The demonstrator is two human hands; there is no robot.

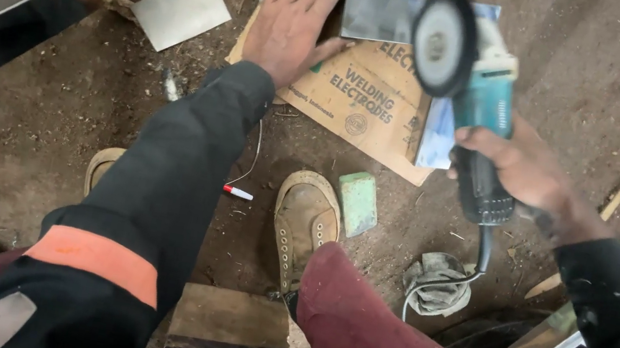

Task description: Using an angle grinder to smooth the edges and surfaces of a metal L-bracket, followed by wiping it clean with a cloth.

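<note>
Left hand (295, 18) flat, fingers spread, pressing metal plate (380, 15) onto cardboard (365, 103) on dirt floor (42, 101) — right hand (520, 164) grip wrapped around teal angle grinder (470, 83), disc above plate's right end.

My grinder's disc (444, 42) blurred, its cord (472, 266) slipping behind my knee, cardboard (366, 95) cut off by top edge

Left hand (296, 20) presses metal plate (379, 15); right hand (522, 165) grips angle grinder (473, 92).
</note>
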